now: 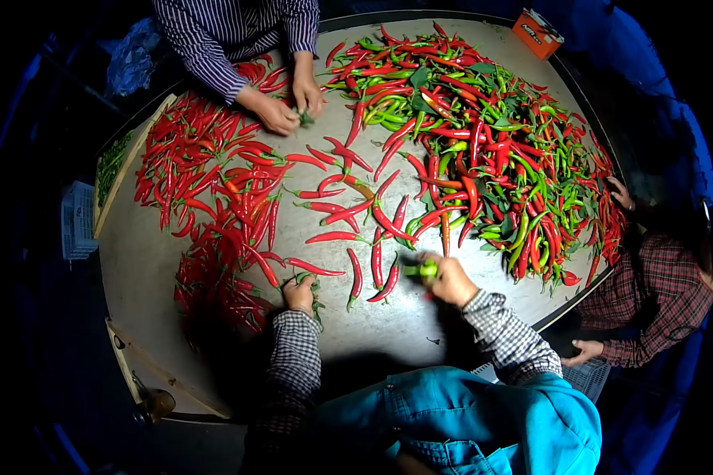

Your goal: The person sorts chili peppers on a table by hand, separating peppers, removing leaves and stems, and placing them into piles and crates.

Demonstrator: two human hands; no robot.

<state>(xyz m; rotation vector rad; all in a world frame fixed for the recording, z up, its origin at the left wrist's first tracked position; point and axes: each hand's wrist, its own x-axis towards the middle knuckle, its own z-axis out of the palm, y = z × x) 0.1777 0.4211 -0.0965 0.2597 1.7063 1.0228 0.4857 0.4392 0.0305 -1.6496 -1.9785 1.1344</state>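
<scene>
My right hand [453, 283], smeared by motion, is closed around a bright green chili pepper [421, 270]; a bit of red shows below the fingers. My left hand [299, 294] is closed beside the sorted pile of red chili peppers [242, 194]. Dark green bits, leaves or peppers, stick out around its fingers; I cannot make out which. A single red chili pepper [314, 267] lies just past its fingertips. Between my hands, several loose red chili peppers [355, 279] are scattered on the table [337, 317].
A large heap of mixed red and green chili peppers [491, 158] covers the right side. Across the table, a person's hands [289, 107] handle something green. Another person in plaid [657, 293] is at the right edge. An orange box [538, 34] stands at the back; a crate [79, 220] sits left.
</scene>
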